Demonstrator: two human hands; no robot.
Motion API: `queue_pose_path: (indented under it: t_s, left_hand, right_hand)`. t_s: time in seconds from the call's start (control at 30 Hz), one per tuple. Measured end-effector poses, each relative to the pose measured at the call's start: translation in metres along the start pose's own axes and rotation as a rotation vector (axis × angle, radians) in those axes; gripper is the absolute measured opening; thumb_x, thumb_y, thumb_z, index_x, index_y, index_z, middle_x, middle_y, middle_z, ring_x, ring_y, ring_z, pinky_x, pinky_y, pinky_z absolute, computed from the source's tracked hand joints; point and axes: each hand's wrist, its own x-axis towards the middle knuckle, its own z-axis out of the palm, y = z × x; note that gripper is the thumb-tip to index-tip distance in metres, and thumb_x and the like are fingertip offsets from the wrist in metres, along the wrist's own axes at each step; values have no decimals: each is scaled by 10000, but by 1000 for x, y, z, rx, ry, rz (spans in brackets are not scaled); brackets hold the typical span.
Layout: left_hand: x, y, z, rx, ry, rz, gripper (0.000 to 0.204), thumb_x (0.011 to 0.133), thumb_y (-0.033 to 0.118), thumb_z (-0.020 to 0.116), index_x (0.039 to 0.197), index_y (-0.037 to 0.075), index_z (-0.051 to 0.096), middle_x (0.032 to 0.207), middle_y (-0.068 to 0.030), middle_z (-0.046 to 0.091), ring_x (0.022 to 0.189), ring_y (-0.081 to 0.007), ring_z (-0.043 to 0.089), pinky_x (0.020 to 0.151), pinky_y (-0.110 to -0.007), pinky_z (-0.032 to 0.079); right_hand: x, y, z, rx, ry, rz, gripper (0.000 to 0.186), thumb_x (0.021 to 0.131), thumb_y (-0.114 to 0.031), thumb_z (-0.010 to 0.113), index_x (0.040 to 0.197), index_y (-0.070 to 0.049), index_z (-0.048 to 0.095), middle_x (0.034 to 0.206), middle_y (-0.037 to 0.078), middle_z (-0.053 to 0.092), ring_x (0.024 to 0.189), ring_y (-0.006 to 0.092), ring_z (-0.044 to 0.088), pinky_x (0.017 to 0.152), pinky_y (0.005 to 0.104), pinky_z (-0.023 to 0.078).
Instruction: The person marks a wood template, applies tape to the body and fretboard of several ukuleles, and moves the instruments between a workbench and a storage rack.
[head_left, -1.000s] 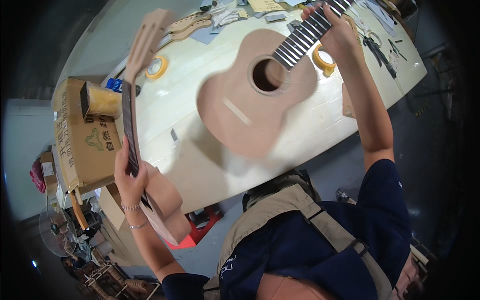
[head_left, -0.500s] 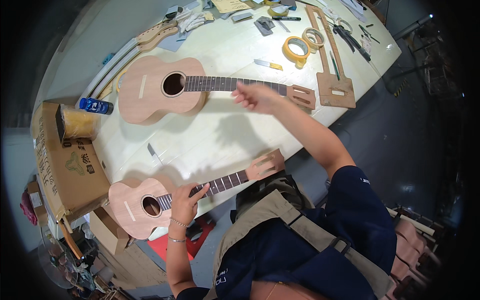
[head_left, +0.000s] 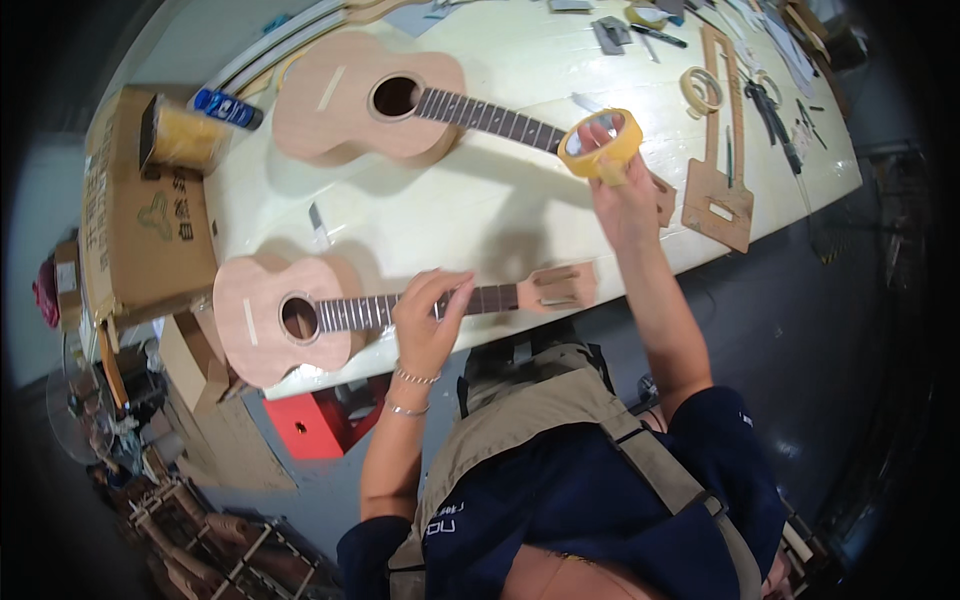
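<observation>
A yellow roll of tape (head_left: 625,150) is up off the table in my right hand (head_left: 625,200), whose fingers pass into the ring. Below it lies the far ukulele (head_left: 330,110), bare pale wood with a dark fretboard and no strings. A second unstrung ukulele (head_left: 250,345) lies along the table's near edge, its slotted headstock (head_left: 560,288) pointing right. My left hand (head_left: 428,315) is over the middle of this near neck, thumb apart from the bent fingers, with fretboard showing between them. Whether it presses on the neck, I cannot tell.
A knife blade (head_left: 318,225) lies between the ukuleles. On the left stand a cardboard box (head_left: 150,230) and a blue bottle (head_left: 228,108). A paler tape roll (head_left: 702,92), a wooden template (head_left: 715,205) and a black glue-gun-like tool (head_left: 775,125) lie at the right.
My right hand has picked up the yellow tape roll and lifted it from the table. My left hand has shifted right along the near neck. The whole view has moved.
</observation>
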Motion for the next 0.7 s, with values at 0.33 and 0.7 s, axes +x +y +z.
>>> queue_pose_path:
  t_s: [0.33,0.7]
  left_hand:
    - [-19,27,36,-954,38,-620,253,854,82,642,1071,-27,571,946,-88,626,874,-158,630,766,-281,532]
    - [-75,-102,-153,-36,365,-607,101,835,87,651,846,-9,621,782,-11,607,694,-102,523,654,-222,436]
  right_hand:
    - [-129,52,74,2,108,99,418,833,103,535,1219,-42,464,1343,194,455,1274,232,414,1036,357,377]
    - [-145,-4,-59,187,110,-156,630,923,-188,509,1443,-24,193,1422,113,395,1340,232,334,1133,445,106]
